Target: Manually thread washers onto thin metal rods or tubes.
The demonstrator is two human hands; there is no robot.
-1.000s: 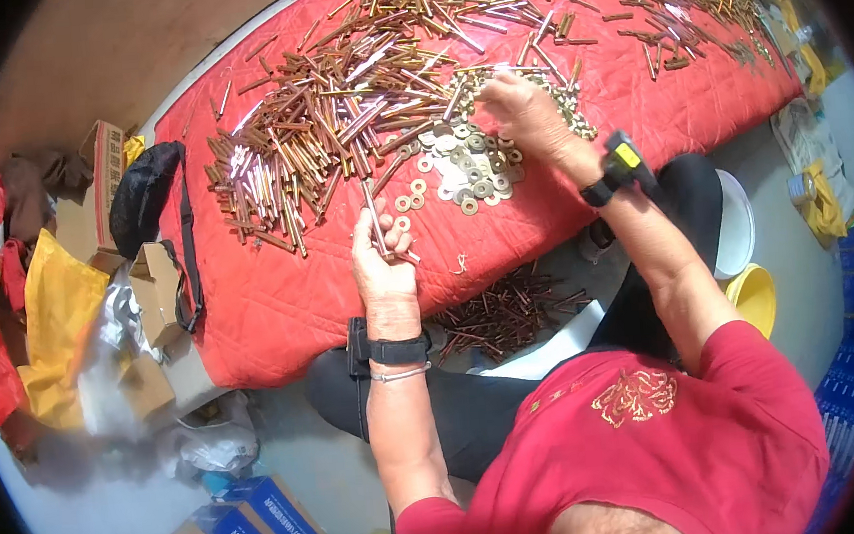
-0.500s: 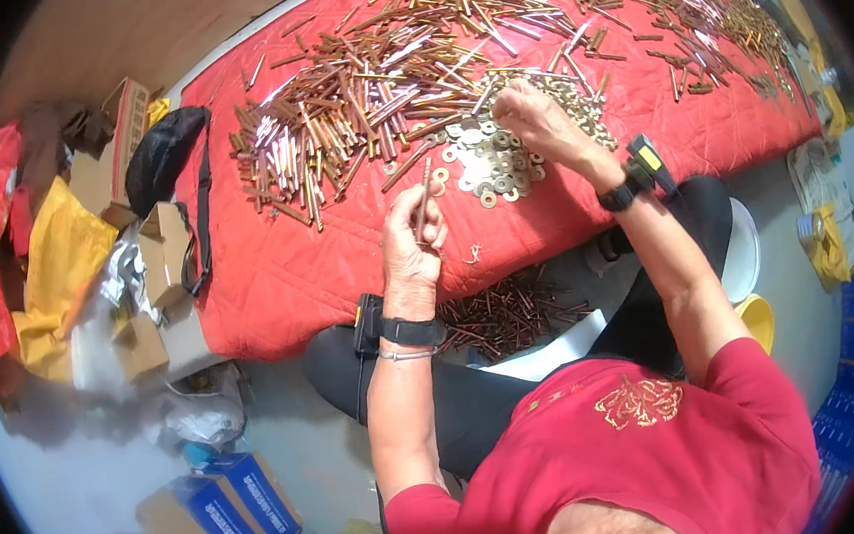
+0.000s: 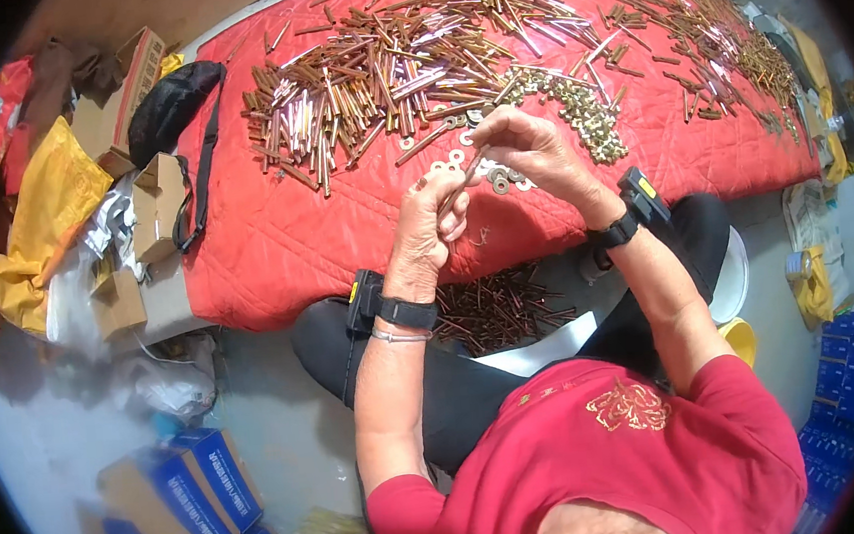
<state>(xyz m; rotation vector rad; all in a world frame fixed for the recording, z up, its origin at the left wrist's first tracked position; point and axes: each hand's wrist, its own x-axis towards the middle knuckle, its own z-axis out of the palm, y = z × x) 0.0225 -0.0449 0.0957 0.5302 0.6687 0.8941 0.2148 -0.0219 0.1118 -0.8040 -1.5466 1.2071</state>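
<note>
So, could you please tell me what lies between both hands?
The head view shows a slim metal rod spanning from the left hand to the right hand, with washers beyond.

On my remote feed I count one left hand [image 3: 426,225] and one right hand [image 3: 538,150], with one rod [image 3: 472,171] between them. Across the one red surface [image 3: 275,249], the coppery rods [image 3: 343,85] toward the far edge outrun my count, as do the small brassy pieces [image 3: 593,125]. The washers [image 3: 501,182], partly hidden, defeat a total. I make it one black bag [image 3: 166,112] at the left edge.
</note>
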